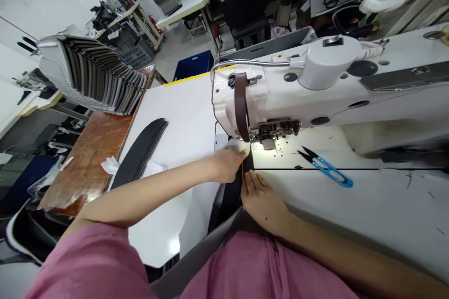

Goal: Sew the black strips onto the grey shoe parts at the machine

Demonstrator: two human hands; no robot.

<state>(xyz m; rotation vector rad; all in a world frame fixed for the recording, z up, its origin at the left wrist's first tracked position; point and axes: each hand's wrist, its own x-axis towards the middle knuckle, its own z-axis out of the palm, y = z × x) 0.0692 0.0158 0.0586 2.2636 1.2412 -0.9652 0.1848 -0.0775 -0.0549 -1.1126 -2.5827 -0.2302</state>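
Observation:
A white industrial sewing machine (315, 88) stands on a white table (182, 117). A dark strap (229, 196) runs from my lap up to the lit needle area (268, 142). My left hand (229, 161) lies on the strap just left of the needle, fingers extended and pressing it flat. My right hand (261, 198) rests flat on the strap's right edge, fingers straight and together, pointing toward the needle. A brown strap (241, 107) hangs looped over the machine head.
Blue thread snips (328, 168) lie on the machine bed to the right. A pile of dark straps (140, 152) lies on the table at left, beside a brown wooden surface (91, 154). A rack of stacked dark pieces (98, 77) stands behind. A blue crate (192, 65) sits on the floor.

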